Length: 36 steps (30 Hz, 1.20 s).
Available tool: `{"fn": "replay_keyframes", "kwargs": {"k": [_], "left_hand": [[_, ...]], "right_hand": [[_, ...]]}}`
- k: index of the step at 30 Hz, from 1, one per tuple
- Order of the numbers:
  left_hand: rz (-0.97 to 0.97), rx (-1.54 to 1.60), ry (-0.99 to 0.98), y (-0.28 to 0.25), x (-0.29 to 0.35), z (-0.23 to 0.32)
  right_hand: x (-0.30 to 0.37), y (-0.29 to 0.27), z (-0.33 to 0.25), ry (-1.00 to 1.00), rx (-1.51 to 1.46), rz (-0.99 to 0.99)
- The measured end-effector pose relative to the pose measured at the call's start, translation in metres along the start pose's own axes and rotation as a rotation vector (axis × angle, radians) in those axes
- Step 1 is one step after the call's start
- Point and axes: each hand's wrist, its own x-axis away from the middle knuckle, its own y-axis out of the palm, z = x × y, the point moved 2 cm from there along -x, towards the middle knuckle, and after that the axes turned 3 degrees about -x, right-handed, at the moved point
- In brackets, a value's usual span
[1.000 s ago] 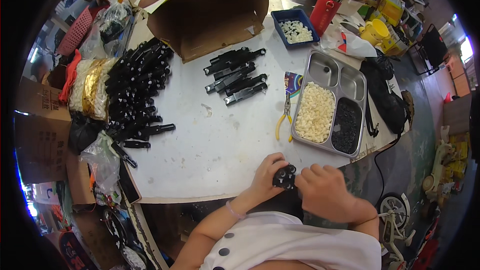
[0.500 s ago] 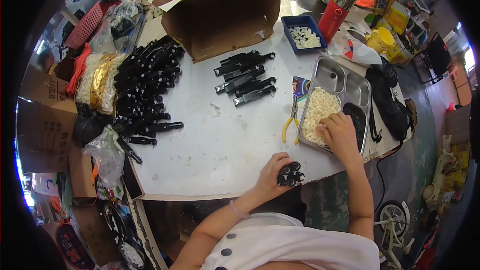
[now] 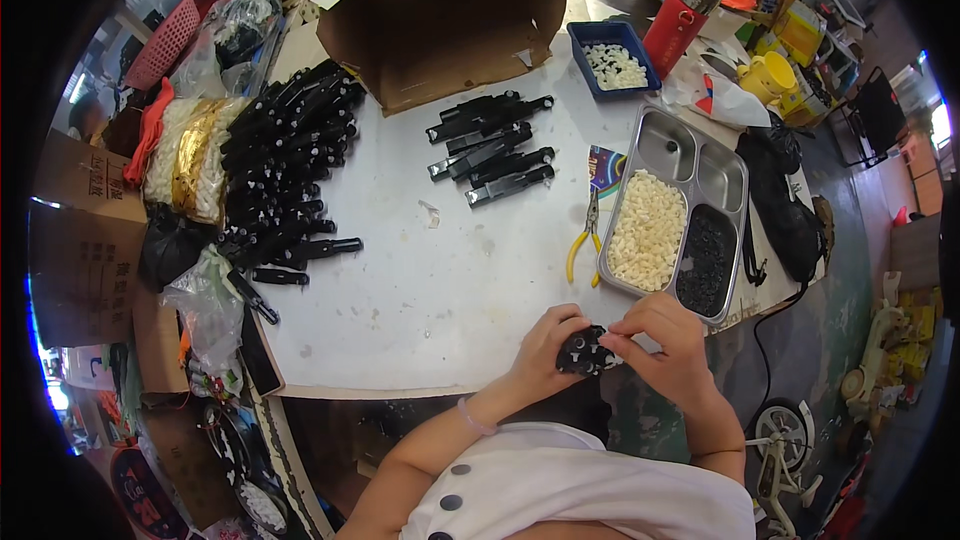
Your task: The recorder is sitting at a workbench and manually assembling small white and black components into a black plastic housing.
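My left hand (image 3: 549, 345) is closed round a bundle of black tubular parts (image 3: 578, 353), their ends turned up, at the table's front edge. My right hand (image 3: 664, 342) pinches at the bundle's right side; whatever its fingertips hold is too small to make out. Just beyond, a steel compartment tray (image 3: 690, 185) holds small cream-white pieces (image 3: 648, 230) in one compartment and small black pieces (image 3: 706, 265) in another. Yellow-handled pliers (image 3: 583, 245) lie along the tray's left side.
Several black parts (image 3: 490, 152) lie mid-table, and a large pile (image 3: 290, 155) of them covers the left. Behind stand an open cardboard box (image 3: 450, 40), a blue tray (image 3: 592, 80) of white pieces and a red flask (image 3: 675, 32). A black pouch (image 3: 780, 205) lies at the right.
My right hand has come out of the cream-white pieces in the steel tray and moved down to the bundle. The left hand keeps its hold in nearly the same place.
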Motion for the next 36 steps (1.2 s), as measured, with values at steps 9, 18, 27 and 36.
{"fn": "replay_keyframes", "kwargs": {"k": [9,18,27,36], "left_hand": [[-0.014,-0.021,-0.016,0.001,0.003,-0.002],[-0.026,-0.014,0.005,0.001,0.002,-0.002],[0.065,0.032,-0.024,0.004,0.006,-0.007],[0.010,0.013,-0.028,0.000,0.002,0.000]], "right_hand": [[0.001,0.012,0.013,-0.290,0.106,-0.035],[-0.005,-0.003,-0.032,-0.394,0.852,-0.509],[-0.032,-0.012,0.031,-0.092,0.395,-0.330],[-0.029,-0.016,0.080,-0.016,0.574,-0.003]]}}
